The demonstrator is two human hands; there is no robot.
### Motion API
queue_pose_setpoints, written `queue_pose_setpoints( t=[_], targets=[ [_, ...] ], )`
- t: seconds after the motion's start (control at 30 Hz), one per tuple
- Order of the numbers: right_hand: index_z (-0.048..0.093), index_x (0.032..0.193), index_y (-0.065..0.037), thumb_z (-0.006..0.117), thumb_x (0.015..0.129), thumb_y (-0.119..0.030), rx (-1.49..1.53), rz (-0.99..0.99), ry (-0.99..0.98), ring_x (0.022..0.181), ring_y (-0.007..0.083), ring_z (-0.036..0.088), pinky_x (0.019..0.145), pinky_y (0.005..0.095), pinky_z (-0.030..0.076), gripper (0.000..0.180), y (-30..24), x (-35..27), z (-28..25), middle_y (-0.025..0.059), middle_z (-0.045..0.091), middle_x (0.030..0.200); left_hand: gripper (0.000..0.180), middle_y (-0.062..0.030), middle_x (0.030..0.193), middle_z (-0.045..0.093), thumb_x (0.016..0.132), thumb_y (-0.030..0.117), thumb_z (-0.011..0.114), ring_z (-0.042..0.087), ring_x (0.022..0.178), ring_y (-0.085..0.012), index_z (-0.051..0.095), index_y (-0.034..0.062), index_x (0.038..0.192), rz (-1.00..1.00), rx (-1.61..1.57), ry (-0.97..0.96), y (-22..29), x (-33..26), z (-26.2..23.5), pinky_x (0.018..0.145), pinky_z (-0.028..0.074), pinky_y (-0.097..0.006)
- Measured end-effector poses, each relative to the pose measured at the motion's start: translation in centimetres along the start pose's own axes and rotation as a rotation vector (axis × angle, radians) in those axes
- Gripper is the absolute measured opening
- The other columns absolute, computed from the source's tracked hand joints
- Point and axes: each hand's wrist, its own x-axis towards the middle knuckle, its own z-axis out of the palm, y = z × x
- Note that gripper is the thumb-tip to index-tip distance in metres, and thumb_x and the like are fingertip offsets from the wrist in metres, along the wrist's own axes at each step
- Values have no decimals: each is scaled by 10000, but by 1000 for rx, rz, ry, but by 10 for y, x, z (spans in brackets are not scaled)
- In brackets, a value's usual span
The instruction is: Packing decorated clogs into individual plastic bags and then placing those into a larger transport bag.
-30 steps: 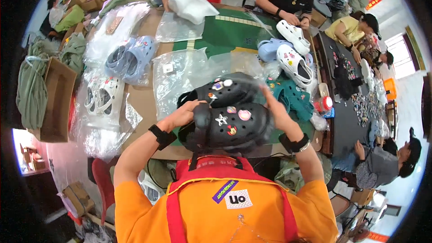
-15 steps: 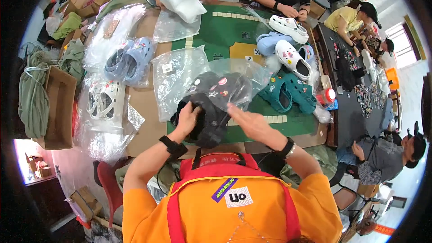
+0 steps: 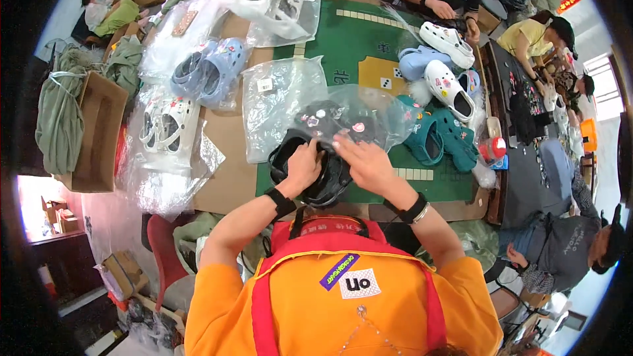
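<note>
The person's left hand (image 3: 304, 168) was closed narrowly around the heel end of a pair of black foam clogs (image 3: 333, 175), fingers curled over the rims of the foot openings. The right hand (image 3: 366, 165) reached in from the other side, its fingers nearly straight and close together, the tips touching where the clogs met a clear plastic bag (image 3: 386, 115); whether they pinched the film could not be told. The pair sat just below the centre of the frame, toes pointing up the picture.

The bagging looked about half done for this pair: the charm-studded toes lay under the film, while the heels were not yet inside. Just left of the toes lay a flat clear bag (image 3: 280, 109), seemingly unused.

To the right, teal clogs (image 3: 455, 138) stood unbagged on the green table cover (image 3: 349, 46), with white clogs (image 3: 448, 89) and a light blue clog (image 3: 422, 64) above them, apparently left to pack. On the left side, white strapped clogs (image 3: 173, 128) and light blue clogs (image 3: 224, 69) lay among clear film and seemed already wrapped. Another white pair (image 3: 287, 6) showed at the top of the frame, over clear plastic; at the upper right, a co-worker's hand (image 3: 440, 8) hung near the table edge.
</note>
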Motion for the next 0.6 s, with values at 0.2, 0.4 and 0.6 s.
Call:
queue_pose_setpoints(
  t=[0.2, 0.4, 0.6],
  targets=[
    [524, 1078, -92, 506, 656, -96, -127, -338, 93, 780, 169, 486, 703, 291, 379, 423, -12, -27, 26, 8, 514, 1127, 425, -195, 766, 578, 775, 229, 496, 551, 708, -365, 421, 5, 1128, -212, -110, -32, 2, 7, 8, 576, 426, -435],
    [537, 926, -71, 516, 640, -12, 96, 15, 146, 809, 232, 490, 697, 339, 388, 293, 12, -63, 39, 68, 527, 952, 390, -218, 872, 581, 756, 180, 555, 565, 833, -324, 484, 12, 1100, -271, -463, 105, -13, -3, 23, 724, 427, -350],
    [456, 718, -50, 493, 629, 29, -20, 399, 224, 740, 278, 472, 617, 374, 372, 124, 38, -62, 40, 88, 461, 744, 265, -187, 887, 592, 757, 114, 536, 570, 828, -263, 531, 4, 998, -294, -723, 152, 2, -4, 26, 724, 419, -326]
  ],
)
